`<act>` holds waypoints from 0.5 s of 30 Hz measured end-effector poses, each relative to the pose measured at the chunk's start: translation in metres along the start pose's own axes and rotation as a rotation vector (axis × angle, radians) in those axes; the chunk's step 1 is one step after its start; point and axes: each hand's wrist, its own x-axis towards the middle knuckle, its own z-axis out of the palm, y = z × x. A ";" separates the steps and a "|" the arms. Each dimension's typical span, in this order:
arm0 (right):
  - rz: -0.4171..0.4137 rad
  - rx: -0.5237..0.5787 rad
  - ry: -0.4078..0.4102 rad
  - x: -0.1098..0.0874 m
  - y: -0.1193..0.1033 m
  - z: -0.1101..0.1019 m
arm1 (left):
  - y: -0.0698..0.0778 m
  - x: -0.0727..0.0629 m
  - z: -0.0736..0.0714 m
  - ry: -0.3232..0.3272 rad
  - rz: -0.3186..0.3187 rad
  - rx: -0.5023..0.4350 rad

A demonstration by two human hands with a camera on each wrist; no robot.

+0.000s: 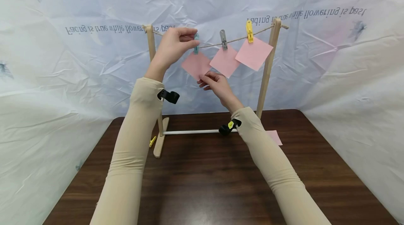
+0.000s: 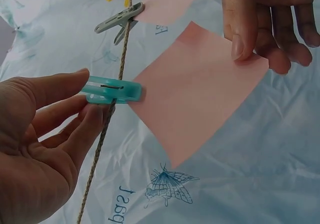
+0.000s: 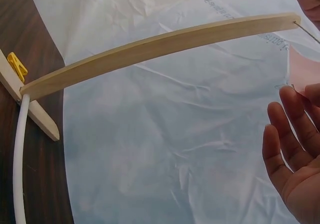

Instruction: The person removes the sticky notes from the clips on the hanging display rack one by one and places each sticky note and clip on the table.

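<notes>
My left hand [image 1: 173, 46] pinches a teal clothespin [image 2: 116, 90] that sits across the twine [image 2: 98, 156]. A corner of a square pink paper [image 2: 197, 92] is at the clothespin's tip. Below it, my right hand [image 1: 220, 86] pinches the opposite corner of that paper between thumb and index finger, the other fingers spread loosely. To the right on the twine, a grey clothespin [image 1: 223, 39] holds a second pink paper [image 1: 224, 61], and a yellow clothespin [image 1: 249, 31] holds a third [image 1: 254, 53].
The twine spans two wooden posts [image 1: 268, 70] joined low down by a white rod [image 1: 192, 132]. Another yellow clothespin [image 1: 153, 141] lies by the left wooden foot [image 1: 160, 146]. A pink sheet [image 1: 274, 137] lies on the brown table [image 1: 202, 176], partly behind the right sleeve.
</notes>
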 end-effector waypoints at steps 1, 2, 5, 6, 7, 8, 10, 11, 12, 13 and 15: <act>-0.002 0.000 0.001 0.000 0.000 0.000 | 0.000 0.000 0.000 0.000 0.005 0.004; -0.003 0.001 0.002 0.000 -0.001 0.000 | 0.000 0.000 0.000 0.000 0.006 0.005; -0.002 -0.002 0.005 -0.001 -0.001 0.000 | 0.000 -0.001 0.001 0.004 0.023 0.012; 0.000 -0.006 0.006 -0.001 -0.001 0.000 | 0.000 -0.001 0.001 0.005 0.025 0.015; 0.004 -0.008 0.007 -0.001 -0.002 0.000 | -0.001 -0.001 0.001 0.006 0.028 0.022; 0.006 -0.009 0.005 -0.001 -0.001 0.000 | -0.001 -0.001 0.002 0.008 0.029 0.028; 0.009 -0.009 0.002 -0.002 -0.001 0.000 | -0.002 -0.001 0.002 0.015 0.036 0.040; 0.011 -0.008 0.000 -0.002 -0.001 0.000 | -0.003 0.000 0.003 0.021 0.039 0.044; 0.012 -0.006 -0.002 -0.002 -0.001 0.000 | -0.004 0.000 0.004 0.027 0.043 0.046; 0.014 -0.005 -0.003 -0.002 0.000 0.000 | -0.005 0.000 0.004 0.034 0.050 0.047; 0.017 -0.005 -0.003 -0.002 0.000 0.000 | -0.007 0.001 0.006 0.055 0.072 0.043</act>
